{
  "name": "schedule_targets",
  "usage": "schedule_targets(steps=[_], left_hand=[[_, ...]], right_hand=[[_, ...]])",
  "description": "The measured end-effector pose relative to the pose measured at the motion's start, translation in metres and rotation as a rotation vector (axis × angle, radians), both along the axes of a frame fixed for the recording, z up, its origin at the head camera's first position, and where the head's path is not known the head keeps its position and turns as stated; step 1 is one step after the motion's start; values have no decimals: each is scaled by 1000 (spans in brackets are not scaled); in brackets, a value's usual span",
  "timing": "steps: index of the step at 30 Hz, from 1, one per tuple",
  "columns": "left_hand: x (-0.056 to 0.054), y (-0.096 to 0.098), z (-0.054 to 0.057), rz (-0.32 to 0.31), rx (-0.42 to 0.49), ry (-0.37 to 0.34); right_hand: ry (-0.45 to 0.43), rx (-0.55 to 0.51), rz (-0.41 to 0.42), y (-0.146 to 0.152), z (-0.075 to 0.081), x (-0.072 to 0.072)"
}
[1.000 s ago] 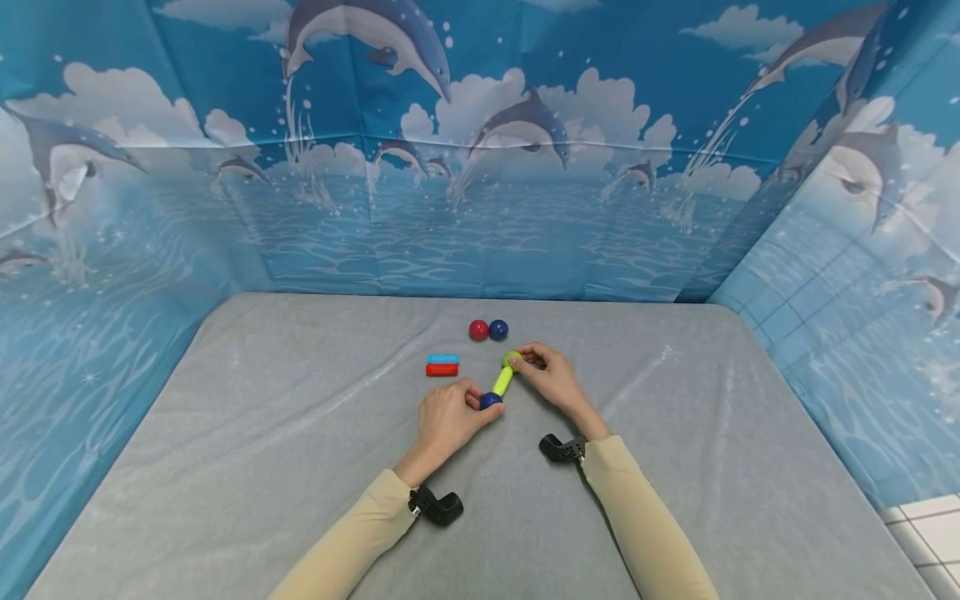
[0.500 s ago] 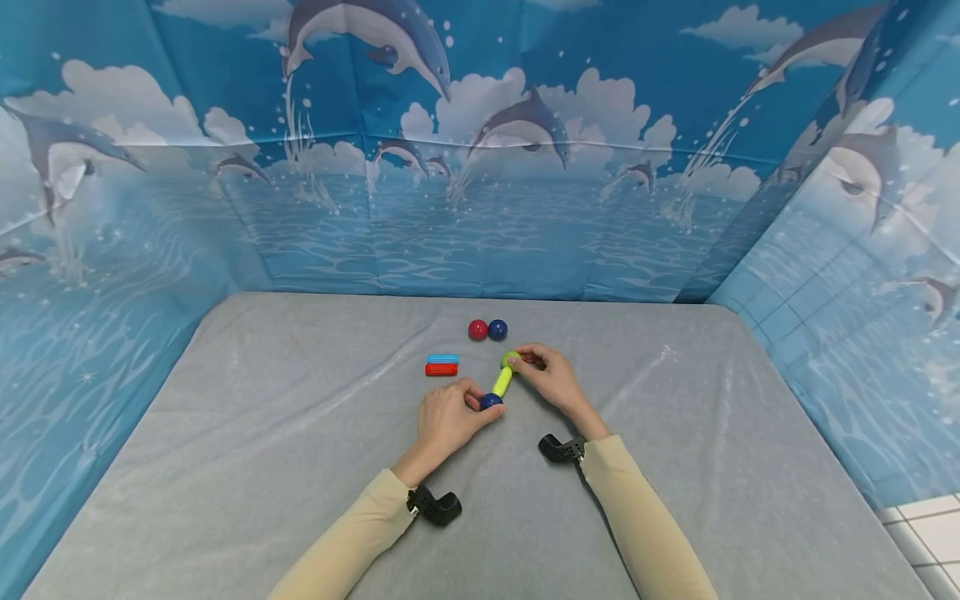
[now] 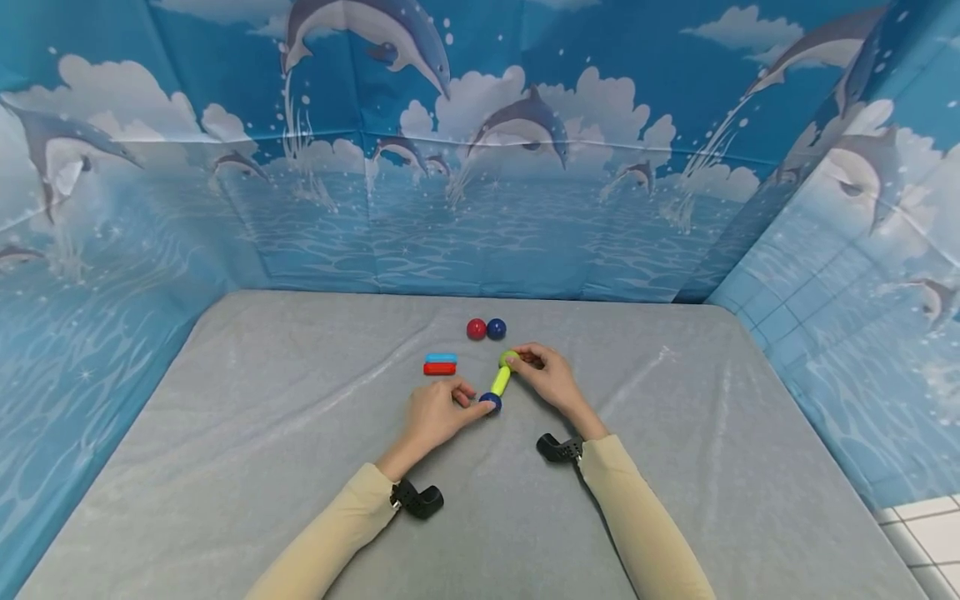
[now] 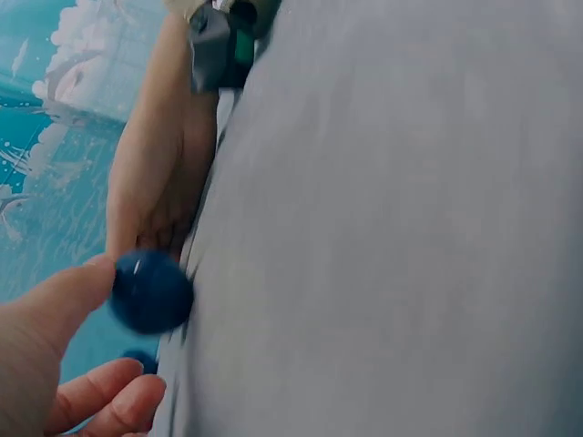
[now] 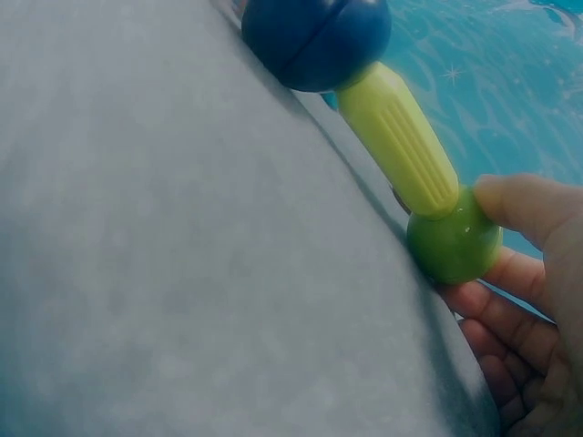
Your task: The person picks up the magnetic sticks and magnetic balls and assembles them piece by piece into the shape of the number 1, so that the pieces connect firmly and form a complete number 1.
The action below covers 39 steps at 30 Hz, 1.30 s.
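Observation:
A yellow-green rod (image 3: 501,382) joins a green ball (image 5: 454,238) at its far end to a dark blue ball (image 4: 151,293) at its near end. My right hand (image 3: 552,375) pinches the green ball between thumb and fingers. Beside the blue ball is my left hand (image 3: 437,413), its thumb touching or very close to the ball. The left fingers stand apart from the ball, with a gap showing in the head and left wrist views.
Behind the joined pieces, a red ball (image 3: 476,329) and another blue ball (image 3: 497,329) lie side by side on the grey cloth-covered table (image 3: 645,392). A light blue rod (image 3: 441,358) and a red rod (image 3: 439,369) lie to the left. A dolphin-print curtain (image 3: 480,233) surrounds the table.
My left hand has loosened from the near blue ball, its fingers moving off to the left. My right hand keeps its pinch on the green ball, nearly unmoved.

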<state>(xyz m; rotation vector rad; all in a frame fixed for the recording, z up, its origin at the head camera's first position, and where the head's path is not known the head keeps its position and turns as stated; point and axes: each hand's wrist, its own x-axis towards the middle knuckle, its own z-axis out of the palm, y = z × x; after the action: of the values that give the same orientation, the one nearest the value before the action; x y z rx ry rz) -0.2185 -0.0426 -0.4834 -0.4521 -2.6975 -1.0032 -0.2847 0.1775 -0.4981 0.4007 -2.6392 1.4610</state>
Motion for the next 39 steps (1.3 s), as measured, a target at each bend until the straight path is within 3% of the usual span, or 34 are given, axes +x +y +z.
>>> schedule_targets(steps=[10,20,31,39], left_hand=[[-11,-24,8,94,-16,43],[-25,-37,6,115,-45,204],[-29,-42,5,161,-66,186],[-30,-43,6,161,-103,182]], right_hand=[[-14,-19,16,0,1,0],[4,-6,6,0,1,0],[0,-4,8,1,-1,-1],[-15,-11,8,0,0,0]])
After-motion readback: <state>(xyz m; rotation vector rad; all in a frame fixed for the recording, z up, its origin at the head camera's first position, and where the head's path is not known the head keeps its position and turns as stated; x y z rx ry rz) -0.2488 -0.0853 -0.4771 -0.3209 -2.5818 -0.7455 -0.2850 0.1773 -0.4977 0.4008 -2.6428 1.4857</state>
